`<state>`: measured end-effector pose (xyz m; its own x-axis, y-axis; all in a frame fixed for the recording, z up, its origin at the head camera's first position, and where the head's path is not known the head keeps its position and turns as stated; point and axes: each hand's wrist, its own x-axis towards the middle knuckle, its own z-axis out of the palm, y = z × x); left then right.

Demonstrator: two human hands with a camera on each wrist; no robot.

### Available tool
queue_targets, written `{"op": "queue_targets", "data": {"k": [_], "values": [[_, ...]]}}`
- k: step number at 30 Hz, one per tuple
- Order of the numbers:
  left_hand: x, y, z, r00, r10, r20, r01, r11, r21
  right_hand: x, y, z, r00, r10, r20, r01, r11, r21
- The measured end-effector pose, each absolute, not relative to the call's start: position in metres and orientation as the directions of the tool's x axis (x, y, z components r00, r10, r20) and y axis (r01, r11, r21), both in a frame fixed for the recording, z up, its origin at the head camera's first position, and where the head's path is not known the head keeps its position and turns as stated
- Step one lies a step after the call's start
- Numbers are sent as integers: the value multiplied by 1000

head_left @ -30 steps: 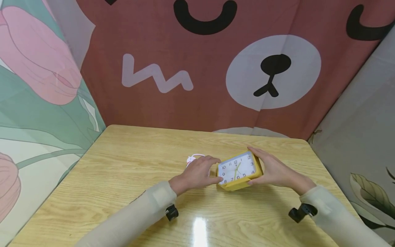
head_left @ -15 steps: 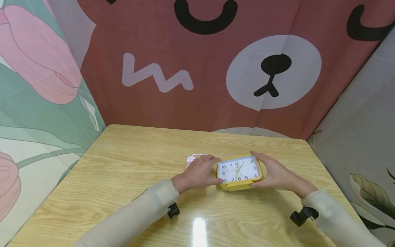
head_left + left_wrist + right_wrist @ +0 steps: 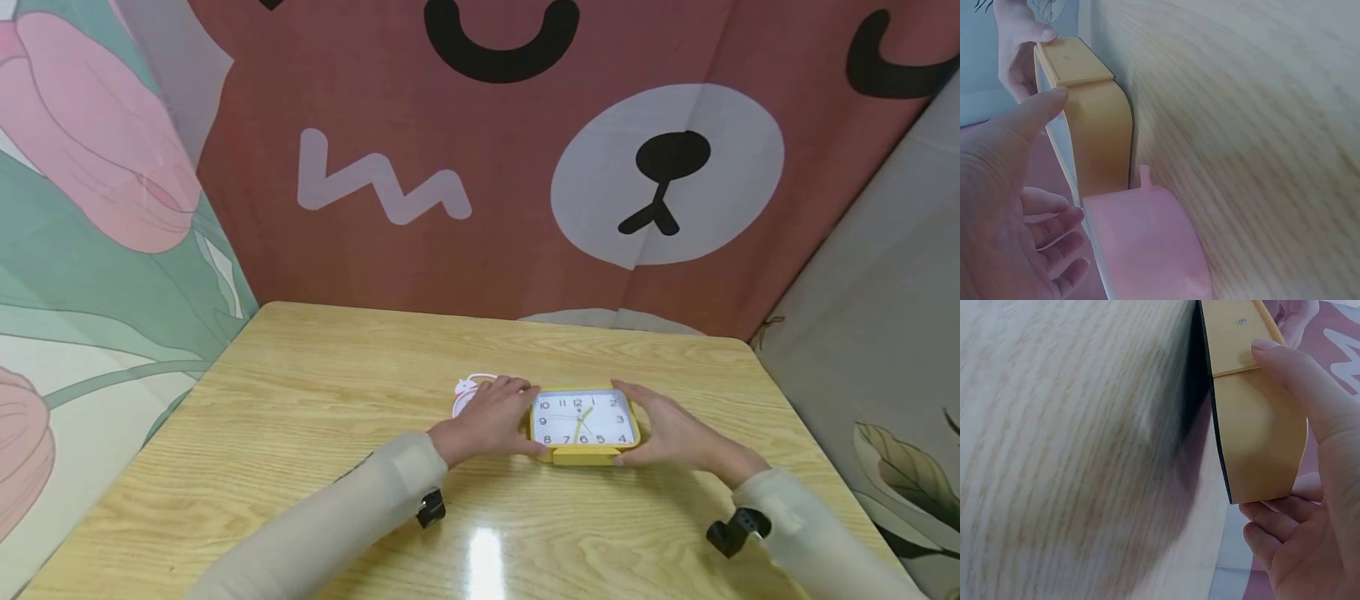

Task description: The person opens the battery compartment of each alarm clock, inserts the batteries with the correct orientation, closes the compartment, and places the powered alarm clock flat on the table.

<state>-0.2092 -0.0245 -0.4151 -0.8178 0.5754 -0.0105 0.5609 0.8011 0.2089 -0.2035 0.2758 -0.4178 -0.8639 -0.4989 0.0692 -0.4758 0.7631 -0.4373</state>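
Observation:
A yellow rectangular clock (image 3: 583,419) with a white face stands with its dial towards me, its numerals level. My left hand (image 3: 491,421) grips its left end, thumb at the lower corner and fingers at the upper one. On the opposite end, my right hand (image 3: 678,429) holds the clock between thumb and fingers. In the right wrist view the thumb presses the yellow casing (image 3: 1260,437) while fingertips curl under its end. A pink round-bodied object (image 3: 1147,244) with a small stub stands close beside the clock in the left wrist view; my left hand partly hides its white figure (image 3: 465,387) in the head view.
The wooden table (image 3: 337,358) extends around the hands. A brown curtain (image 3: 510,250) with a bear face hangs behind its back edge, and patterned cloths flank both sides. Each wrist carries a small black camera (image 3: 431,508).
The clock's right end has come down from a raised tilt, so the clock now sits level. My right hand lowered with it; my left hand shifted slightly right.

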Motion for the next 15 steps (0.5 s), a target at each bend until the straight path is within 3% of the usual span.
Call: {"op": "queue_targets", "data": {"k": [15], "values": [[-214, -18, -414, -811, 584, -43, 572, 805, 158, -206, 280, -428, -883, -468, -26, -416, 808, -416]]}}
